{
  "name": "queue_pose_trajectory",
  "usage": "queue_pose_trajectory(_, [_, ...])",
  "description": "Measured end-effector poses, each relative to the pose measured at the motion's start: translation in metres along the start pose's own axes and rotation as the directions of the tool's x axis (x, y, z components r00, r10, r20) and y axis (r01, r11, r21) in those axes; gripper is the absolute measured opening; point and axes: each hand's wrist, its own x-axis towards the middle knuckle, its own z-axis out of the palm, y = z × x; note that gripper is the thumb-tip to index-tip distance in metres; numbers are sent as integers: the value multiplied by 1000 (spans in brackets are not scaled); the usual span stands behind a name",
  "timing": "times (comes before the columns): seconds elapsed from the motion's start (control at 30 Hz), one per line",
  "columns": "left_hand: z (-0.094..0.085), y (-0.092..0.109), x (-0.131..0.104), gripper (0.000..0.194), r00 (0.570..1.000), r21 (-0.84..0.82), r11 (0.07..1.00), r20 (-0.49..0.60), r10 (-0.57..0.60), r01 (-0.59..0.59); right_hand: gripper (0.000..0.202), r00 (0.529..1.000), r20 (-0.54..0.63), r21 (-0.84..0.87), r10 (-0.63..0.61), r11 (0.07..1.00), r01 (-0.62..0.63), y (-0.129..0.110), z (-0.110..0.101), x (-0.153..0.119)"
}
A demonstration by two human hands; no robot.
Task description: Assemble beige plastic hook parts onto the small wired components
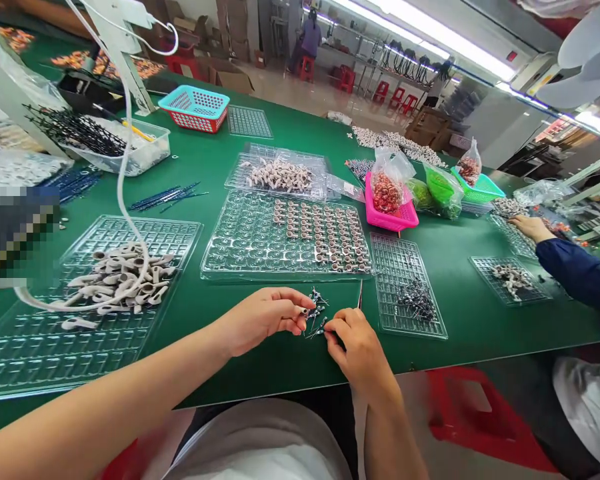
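My left hand (273, 315) is closed, pinching a small beige earbud shell (303, 311) between thumb and fingers. My right hand (354, 343) has a pair of thin metal tweezers (361, 293) sticking up out of it. Its thumb and index fingertips meet at a small pile of dark wired components (316, 313) lying on the green table between the hands. Whether those fingertips grip one component I cannot tell. Just beyond the hands lies a clear plastic tray (240, 233), with rows of beige shells (337, 233) in its right part.
A heap of beige stem pieces (125, 277) lies on a tray at left, under a white cable (125, 147). More shells (280, 175) sit behind. At right are a tray of dark components (417, 300), a pink basket (393, 219) and a co-worker's hand (533, 228).
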Motion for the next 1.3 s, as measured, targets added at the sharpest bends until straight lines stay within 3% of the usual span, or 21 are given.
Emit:
queue_pose_trajectory(0.27, [0, 4, 0, 24, 999, -142, 989, 24, -47, 50, 16, 996, -79, 105, -50, 993, 58, -5, -9, -5])
queue_pose_trajectory(0.4, [-2, -2, 0, 19, 999, -114, 993, 23, -29, 32, 22, 982, -166, 230, -85, 966, 123, -15, -3, -6])
queue_pose_trajectory(0.53, [-2, -4, -2, 20, 998, 148, 988, 44, 44, -50, 31, 937, -344, 282, -60, 945, 164, -25, 13, -4])
queue_pose_trajectory(0.7, [-1, 5, -8, 37, 991, 570, 810, 92, 100, -135, 41, 882, -469, 271, -43, 944, 190, -29, 23, -3])
queue_pose_trajectory(0.83, [-3, 5, -6, 40, 990, 625, 771, 133, 49, -122, 44, 874, -484, 280, -46, 938, 205, -28, 22, -6])
queue_pose_trajectory(1.03, [-4, -1, -3, 37, 990, 595, 796, 140, 33, -110, 46, 870, -490, 280, -53, 936, 215, -27, 23, -8])
queue_pose_trajectory(1.3, [1, -1, -5, 37, 993, 541, 835, 103, 57, -104, 31, 893, -449, 287, 13, 949, 130, -26, 22, -7])
